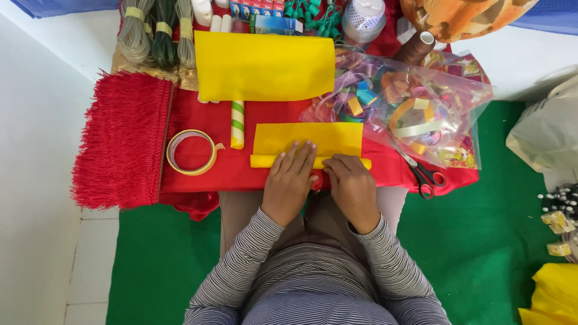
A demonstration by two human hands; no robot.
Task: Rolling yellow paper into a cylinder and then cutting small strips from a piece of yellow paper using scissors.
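Both hands are pressing flat on the rolled near edge of a small yellow sheet (308, 139), the left hand (290, 180) beside the right hand (352, 183), lying on the red cloth (241, 174) between a tape roll (191, 152) and scissors (424, 176).

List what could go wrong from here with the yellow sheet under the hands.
1. Both hands, left hand and right hand, press the rolled near edge of the small yellow sheet close to the table's front edge; the roll could slip off or spring open if pressure eases.
2. The plastic bag of ribbons overlaps the sheet's right corner and might snag it.
3. The scissors lie near the right hand; a sideways move could knock them.
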